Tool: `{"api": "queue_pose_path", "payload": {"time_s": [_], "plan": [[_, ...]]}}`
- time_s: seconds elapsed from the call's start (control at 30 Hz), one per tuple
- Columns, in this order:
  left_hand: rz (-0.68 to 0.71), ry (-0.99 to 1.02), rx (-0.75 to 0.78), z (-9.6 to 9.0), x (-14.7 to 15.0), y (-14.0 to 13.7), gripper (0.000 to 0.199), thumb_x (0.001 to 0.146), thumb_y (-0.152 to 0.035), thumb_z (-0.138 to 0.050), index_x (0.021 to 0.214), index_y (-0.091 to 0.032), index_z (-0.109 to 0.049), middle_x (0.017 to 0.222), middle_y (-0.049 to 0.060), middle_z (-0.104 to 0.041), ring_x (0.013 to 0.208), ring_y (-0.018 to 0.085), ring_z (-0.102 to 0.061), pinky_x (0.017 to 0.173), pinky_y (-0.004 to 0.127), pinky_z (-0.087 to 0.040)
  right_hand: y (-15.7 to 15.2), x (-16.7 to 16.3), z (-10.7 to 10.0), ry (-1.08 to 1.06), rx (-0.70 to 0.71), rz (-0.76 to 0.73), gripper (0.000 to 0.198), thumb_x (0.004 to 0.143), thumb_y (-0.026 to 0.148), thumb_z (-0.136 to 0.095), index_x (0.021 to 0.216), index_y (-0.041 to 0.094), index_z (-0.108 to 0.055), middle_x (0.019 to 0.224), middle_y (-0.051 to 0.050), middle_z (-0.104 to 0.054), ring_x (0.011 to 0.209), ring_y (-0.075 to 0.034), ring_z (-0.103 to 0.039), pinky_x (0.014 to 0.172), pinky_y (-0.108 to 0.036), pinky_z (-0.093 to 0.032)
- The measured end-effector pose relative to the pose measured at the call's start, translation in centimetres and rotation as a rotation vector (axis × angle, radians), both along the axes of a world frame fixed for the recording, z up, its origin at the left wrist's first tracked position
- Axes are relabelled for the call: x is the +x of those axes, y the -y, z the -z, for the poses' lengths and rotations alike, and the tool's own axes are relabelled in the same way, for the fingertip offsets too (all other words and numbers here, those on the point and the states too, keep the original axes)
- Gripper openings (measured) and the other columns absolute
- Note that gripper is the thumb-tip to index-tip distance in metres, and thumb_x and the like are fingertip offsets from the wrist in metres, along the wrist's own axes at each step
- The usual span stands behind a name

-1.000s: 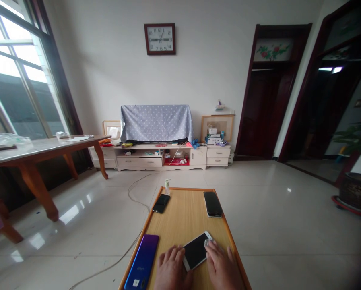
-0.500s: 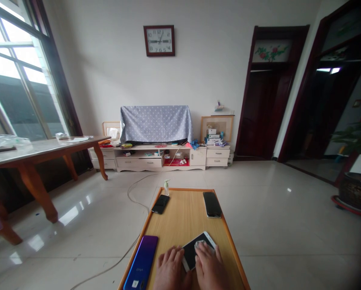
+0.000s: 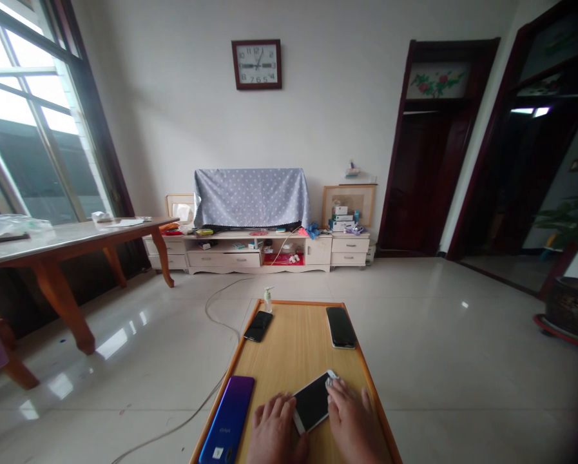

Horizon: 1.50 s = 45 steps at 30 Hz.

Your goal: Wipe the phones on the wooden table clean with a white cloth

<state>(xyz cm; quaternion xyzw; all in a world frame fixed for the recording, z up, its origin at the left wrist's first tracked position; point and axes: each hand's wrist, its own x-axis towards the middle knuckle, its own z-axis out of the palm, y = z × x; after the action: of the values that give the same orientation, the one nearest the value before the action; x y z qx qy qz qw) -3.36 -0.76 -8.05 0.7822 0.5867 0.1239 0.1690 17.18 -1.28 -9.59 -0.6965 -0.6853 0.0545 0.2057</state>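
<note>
A white smartphone [image 3: 312,405] with a dark screen lies slanted on the small wooden table [image 3: 291,351]. My left hand [image 3: 273,426] grips its left end between fingers and thumb. On the phone's upper right corner, my right hand [image 3: 350,412] presses a crumpled whitish wipe [image 3: 331,381] under its fingertips; most of the wipe is hidden. Left of my left hand rests a blue-purple phone [image 3: 228,419], back side up. Farther off lie a black phone [image 3: 258,326] at the left edge and another dark phone [image 3: 341,327] at the right edge.
A small pump bottle [image 3: 268,301] stands at the table's far left corner. A cable [image 3: 206,403] runs across the tiled floor on the left. Beyond are a larger table [image 3: 71,248], a low white cabinet [image 3: 223,260] and a potted plant [image 3: 571,309].
My right hand has slid the wipe rightward and slightly up, from the screen to the phone's upper right corner. My left hand keeps its place on the left end.
</note>
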Motion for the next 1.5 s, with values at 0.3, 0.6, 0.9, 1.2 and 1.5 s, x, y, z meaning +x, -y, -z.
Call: {"api": "queue_pose_path", "payload": {"time_s": [0.3,0.6,0.9,1.2,1.5], "plan": [[0.002,-0.016,-0.008,0.7,-0.2,-0.1,0.054,0.086,-0.047,-0.049,0.137,-0.032,-0.056,0.149,-0.001,-0.053,0.142,0.023,-0.039,0.117,0.039,-0.023,0.8,-5.9,1.3,-0.116,-0.024,-0.220,0.043,0.097,0.023,-0.041,0.133,0.029,-0.063,0.143,-0.004,-0.057,0.136,-0.026,-0.048,0.120,-0.056,-0.023],[0.002,0.020,0.041,1.1,-0.3,-0.1,0.060,0.079,-0.053,-0.056,0.135,-0.032,-0.056,0.147,0.001,-0.054,0.141,0.026,-0.040,0.116,0.042,-0.023,-0.6,-1.6,0.7,-0.071,0.035,-0.055,0.043,0.099,0.026,-0.035,0.129,0.030,-0.065,0.141,-0.006,-0.059,0.136,-0.027,-0.048,0.119,-0.066,-0.012],[-0.002,0.052,0.041,1.3,-0.3,-0.2,0.056,0.082,-0.051,-0.053,0.134,-0.032,-0.057,0.147,0.001,-0.055,0.140,0.026,-0.040,0.116,0.042,-0.022,-0.2,-4.4,1.0,-0.090,-0.009,-0.117,0.044,0.099,0.026,-0.036,0.133,0.028,-0.063,0.144,-0.006,-0.056,0.139,-0.027,-0.045,0.120,-0.061,-0.017],[-0.005,0.033,0.035,1.2,-0.3,-0.3,0.059,0.080,-0.053,-0.055,0.135,-0.031,-0.057,0.147,0.002,-0.055,0.141,0.027,-0.040,0.116,0.043,-0.022,-0.2,-3.2,0.6,-0.100,0.022,-0.135,0.042,0.098,0.025,-0.037,0.127,0.034,-0.066,0.139,-0.003,-0.060,0.134,-0.026,-0.050,0.118,-0.066,-0.014],[-0.003,-0.008,0.019,0.7,-0.1,0.0,0.060,0.080,-0.050,-0.054,0.137,-0.030,-0.056,0.149,0.002,-0.053,0.142,0.026,-0.039,0.117,0.042,-0.023,-0.5,-2.8,1.6,-0.068,0.019,-0.053,0.044,0.098,0.026,-0.036,0.133,0.027,-0.063,0.143,-0.008,-0.056,0.138,-0.029,-0.046,0.119,-0.066,-0.013]]}}
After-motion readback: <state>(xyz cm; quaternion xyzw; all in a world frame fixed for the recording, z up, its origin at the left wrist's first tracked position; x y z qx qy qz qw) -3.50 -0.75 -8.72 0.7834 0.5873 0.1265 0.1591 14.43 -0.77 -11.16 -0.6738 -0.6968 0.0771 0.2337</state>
